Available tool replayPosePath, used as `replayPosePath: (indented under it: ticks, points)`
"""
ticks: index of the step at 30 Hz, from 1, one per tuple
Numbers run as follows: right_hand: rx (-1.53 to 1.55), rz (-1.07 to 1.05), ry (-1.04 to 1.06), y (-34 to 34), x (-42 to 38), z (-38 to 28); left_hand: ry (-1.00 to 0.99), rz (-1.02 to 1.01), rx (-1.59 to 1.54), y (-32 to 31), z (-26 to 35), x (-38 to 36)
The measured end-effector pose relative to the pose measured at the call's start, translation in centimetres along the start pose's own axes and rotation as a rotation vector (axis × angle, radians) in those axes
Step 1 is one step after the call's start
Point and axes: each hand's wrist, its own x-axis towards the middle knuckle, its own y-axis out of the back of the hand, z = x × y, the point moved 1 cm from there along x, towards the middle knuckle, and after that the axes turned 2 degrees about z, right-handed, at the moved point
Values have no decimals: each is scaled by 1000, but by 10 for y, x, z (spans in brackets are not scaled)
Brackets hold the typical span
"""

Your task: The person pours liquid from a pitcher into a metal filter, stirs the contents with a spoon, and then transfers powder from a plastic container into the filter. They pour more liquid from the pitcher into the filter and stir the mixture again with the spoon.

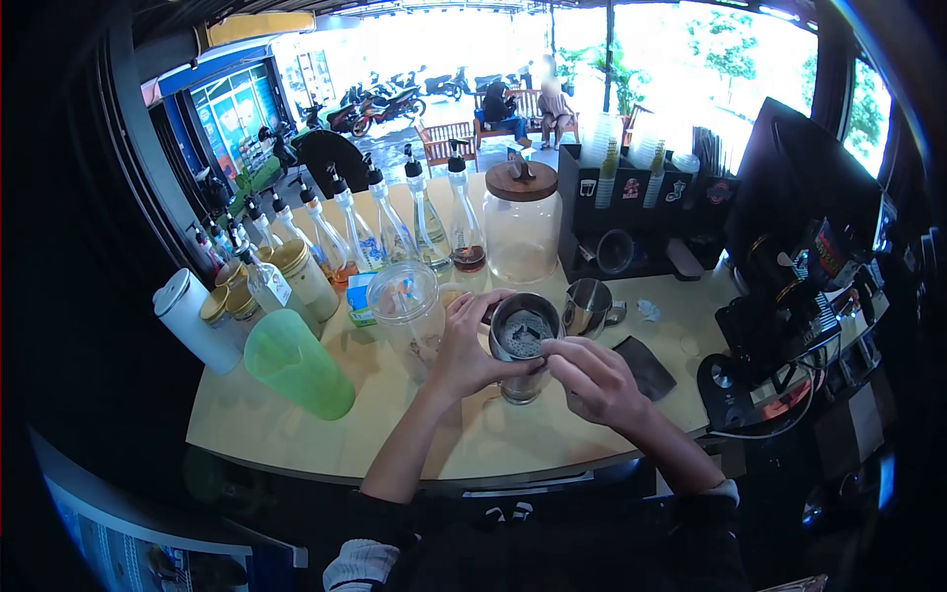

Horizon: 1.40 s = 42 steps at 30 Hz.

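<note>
My left hand [468,345] is wrapped round a metal cup [526,309] from its left side, thumb across the near side. Dark liquid with pale foam and a few black streaks shows inside the cup. Below it a clear glass base [520,391] shows on the counter. At the cup's right rim my right hand [595,378] is closed in a pinch; I cannot tell what its fingertips hold. A steel pitcher [587,308] with a handle stands just beyond, to the right. Left of my left hand is a clear plastic cup [406,306] with a domed lid.
A green translucent pitcher [299,363] stands on the counter [395,452] at the left. Pump bottles [427,222] and a large wood-lidded jar [523,232] line the back. A dark cloth [646,368] lies right of my hands, before a black machine [755,335]. Two people sit outside.
</note>
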Motion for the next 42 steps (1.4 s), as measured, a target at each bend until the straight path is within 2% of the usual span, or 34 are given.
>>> replayPosePath:
  ticks: [2, 4, 7, 10, 12, 15, 18, 24, 28, 30, 34, 36, 38, 40, 42]
  points:
    - [-29, 17, -14, 1, 1, 1, -34, 19, -22, 0, -1, 2]
    - [129, 25, -21, -3, 1, 1, -32, 8, -34, 1, -3, 5]
    - [186, 45, -46, -1, -2, 2, 0, -28, -69, 2, -2, 7]
    - [71, 106, -46, 7, 3, 5, -22, -37, -3, 1, -5, 7]
    - [83, 87, -50, 7, 6, 1, -67, -3, -90, 1, -7, 10]
    - [169, 2, 64, 5, 5, -3, -97, -9, -83, 3, -8, 11]
    - [48, 69, 5, 10, 8, 0, -88, -45, -71, 5, -3, 11]
    - [262, -16, -16, 8, 7, -4, -103, -78, -103, 9, -5, 13]
    - [251, 37, -148, 13, 8, 3, -169, -105, -115, 10, 0, 13]
    - [473, -17, -263, 13, 4, 6, -225, -93, -72, 13, 3, 15]
    - [624, -19, -342, 14, 0, 21, -309, -96, 50, 19, 4, 16]
    - [787, 69, -535, 13, 1, 27, -325, -91, 58, 18, 3, 17]
    - [804, 48, -555, 18, 6, 24, -344, -87, 65, 18, 3, 17]
    - [709, -71, -550, 23, 7, 25, -324, -89, 98, 18, 2, 17]
    - [705, -47, -570, 27, 4, 33, -314, -90, 95, 18, 1, 15]
